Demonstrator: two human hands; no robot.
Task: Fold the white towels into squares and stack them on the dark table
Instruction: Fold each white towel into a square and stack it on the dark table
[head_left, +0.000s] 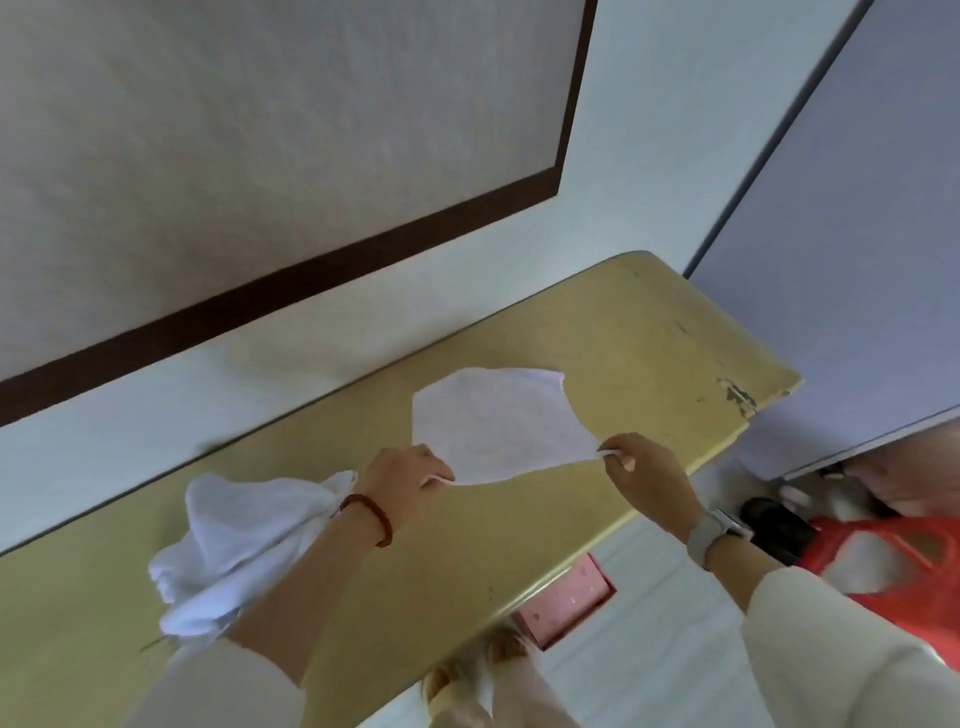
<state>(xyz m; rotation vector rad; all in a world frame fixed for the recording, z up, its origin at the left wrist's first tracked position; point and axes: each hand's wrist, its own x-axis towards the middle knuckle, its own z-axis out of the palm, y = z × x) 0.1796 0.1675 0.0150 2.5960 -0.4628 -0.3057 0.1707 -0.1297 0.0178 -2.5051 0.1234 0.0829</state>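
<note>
Status: early, as far as I can judge. No folded squares or stack in view.

Table (597, 332) in front of me is yellowish/tan w/ chipped paint at the far right corner. Task says dark table, this one doesn't look dark, so can't tell if the stack spot is elsewhere or out of shot.

Pile of unfolded white towels (234, 540) sits crumpled on the table, just left of my left forearm, touching it or nearly so. Can't count how many are in it. That's the backlog.

Current towel (498, 421) is held up over the table, spread between both hands, far edge drooping away from me. Looks single layer, maybe one corner doubled over at top right, hard to tell w/ the blur. So first fold isn't made yet, IMO.

Left hand (405, 478): fingers curled, pinching the near-left corner of the towel. Red bead bracelet (371, 519) on that wrist.

Right hand (644, 467): thumb + fingers pinching the near-right corner, cloth bunched at the fingertips. Watch (714, 535) on that wrist.

Left to do: fold this one to a square, set it down, then repeat for the pile and stack.
</note>
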